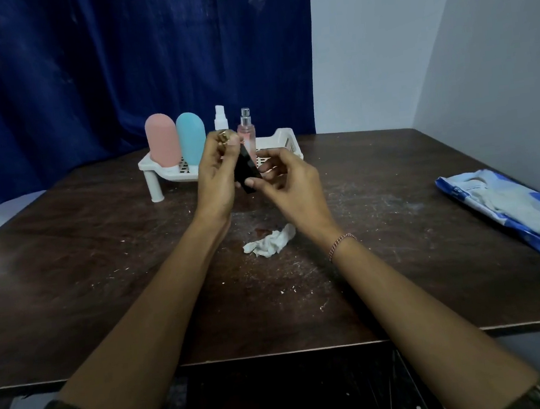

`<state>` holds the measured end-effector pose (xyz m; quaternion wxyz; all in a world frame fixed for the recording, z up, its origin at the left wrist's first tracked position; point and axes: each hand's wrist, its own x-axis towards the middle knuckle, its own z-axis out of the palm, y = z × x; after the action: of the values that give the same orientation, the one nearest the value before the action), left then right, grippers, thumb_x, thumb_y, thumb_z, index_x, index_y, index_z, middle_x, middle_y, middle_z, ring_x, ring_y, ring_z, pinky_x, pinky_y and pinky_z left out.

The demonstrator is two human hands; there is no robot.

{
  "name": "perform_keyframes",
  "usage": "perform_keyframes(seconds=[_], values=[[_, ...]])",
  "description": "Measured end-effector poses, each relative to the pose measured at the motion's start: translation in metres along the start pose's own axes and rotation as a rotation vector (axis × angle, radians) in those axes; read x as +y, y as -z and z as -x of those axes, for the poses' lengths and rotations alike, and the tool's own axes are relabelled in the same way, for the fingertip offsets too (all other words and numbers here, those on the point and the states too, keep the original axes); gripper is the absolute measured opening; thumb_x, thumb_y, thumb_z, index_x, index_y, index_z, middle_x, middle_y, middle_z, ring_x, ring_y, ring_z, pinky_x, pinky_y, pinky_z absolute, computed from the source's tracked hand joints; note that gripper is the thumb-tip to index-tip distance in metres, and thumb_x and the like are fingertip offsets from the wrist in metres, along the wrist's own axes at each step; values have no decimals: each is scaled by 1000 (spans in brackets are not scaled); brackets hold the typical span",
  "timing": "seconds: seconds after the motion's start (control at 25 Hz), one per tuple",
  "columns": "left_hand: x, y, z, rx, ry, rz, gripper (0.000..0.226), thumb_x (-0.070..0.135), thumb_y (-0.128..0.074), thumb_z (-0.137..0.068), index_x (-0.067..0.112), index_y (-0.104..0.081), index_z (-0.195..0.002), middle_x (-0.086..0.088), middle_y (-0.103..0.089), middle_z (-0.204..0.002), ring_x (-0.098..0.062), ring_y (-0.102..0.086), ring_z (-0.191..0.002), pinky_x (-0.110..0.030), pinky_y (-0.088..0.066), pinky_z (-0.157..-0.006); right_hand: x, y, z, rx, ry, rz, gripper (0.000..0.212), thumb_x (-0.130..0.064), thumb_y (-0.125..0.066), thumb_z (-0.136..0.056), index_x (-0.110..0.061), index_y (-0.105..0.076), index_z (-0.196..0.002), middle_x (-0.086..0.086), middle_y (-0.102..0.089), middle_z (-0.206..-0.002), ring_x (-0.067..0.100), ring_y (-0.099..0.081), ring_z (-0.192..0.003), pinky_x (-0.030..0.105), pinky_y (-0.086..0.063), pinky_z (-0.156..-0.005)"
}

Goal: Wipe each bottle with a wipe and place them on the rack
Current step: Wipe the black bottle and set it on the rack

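A small black bottle (247, 170) with a gold top is held above the table between both hands. My left hand (217, 179) grips its gold top end, fingers curled round it. My right hand (288, 184) pinches the bottle's lower end with thumb and fingers. Behind them stands a white rack (283, 141) holding a pink bottle (162, 140), a teal bottle (191, 137), a white spray bottle (220, 118) and a pink glass spray bottle (247, 130). A crumpled white wipe (270, 241) lies on the table under my hands.
A blue and white pack of wipes (516, 211) lies at the table's right edge. The dark wooden table (100, 255) is scuffed and speckled with white crumbs. A blue curtain hangs behind the rack, and a white wall stands at the right.
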<state>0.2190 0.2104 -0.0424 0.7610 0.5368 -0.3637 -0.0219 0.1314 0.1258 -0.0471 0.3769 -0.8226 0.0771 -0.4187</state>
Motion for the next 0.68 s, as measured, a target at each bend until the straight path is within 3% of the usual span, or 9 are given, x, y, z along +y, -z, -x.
perform_keyframes(seconds=[0.16,0.28,0.36,0.44,0.48,0.56,0.68], values=[[-2,-5,3,-83,-40,-10,18,23,-49,-96,17,-62,-106,9,-65,-100,-6,-61,-95,-25,-51,-79,3,-1,-1,21,16,110,48,-25,-77,-73,-9,-61,-115,-1,-64,-88,3,-51,-64,15,-48,-65],[-6,-1,0,-77,-29,48,28,28,-51,-95,15,-65,-115,9,-67,-114,-17,-58,-114,-46,-45,-96,3,0,-2,53,6,72,46,-24,-77,-73,-6,-63,-113,0,-62,-81,2,-48,-61,12,-45,-61],[-8,0,-2,-38,27,107,29,23,-52,-95,12,-62,-120,12,-70,-102,-12,-63,-95,-45,-49,-86,2,1,-3,85,-12,31,45,-23,-77,-73,-6,-64,-113,-2,-59,-73,2,-47,-58,11,-43,-58],[-8,-2,-2,-8,58,119,29,13,-53,-94,12,-59,-122,9,-71,-94,-4,-58,-72,-27,-51,-68,2,2,-3,114,-32,-2,43,-22,-76,-74,-8,-64,-113,-2,-60,-70,4,-48,-58,12,-44,-57],[-8,-3,-1,-8,54,106,30,8,-53,-93,12,-58,-123,4,-71,-98,-4,-57,-69,-20,-51,-62,3,3,-4,123,-36,-7,43,-23,-76,-75,-8,-64,-113,0,-62,-73,5,-49,-60,15,-45,-58],[-8,-4,0,-12,45,82,32,3,-53,-92,11,-56,-123,-8,-66,-114,-3,-61,-75,-15,-50,-60,5,3,-5,132,-36,-1,43,-24,-74,-76,-9,-63,-115,4,-67,-85,8,-54,-67,18,-48,-63],[-5,-6,1,9,45,76,32,0,-54,-90,11,-56,-121,-8,-64,-115,-5,-65,-90,-15,-53,-68,8,4,-6,142,-25,14,45,-25,-73,-78,-8,-61,-118,8,-68,-99,10,-58,-79,16,-50,-69]])
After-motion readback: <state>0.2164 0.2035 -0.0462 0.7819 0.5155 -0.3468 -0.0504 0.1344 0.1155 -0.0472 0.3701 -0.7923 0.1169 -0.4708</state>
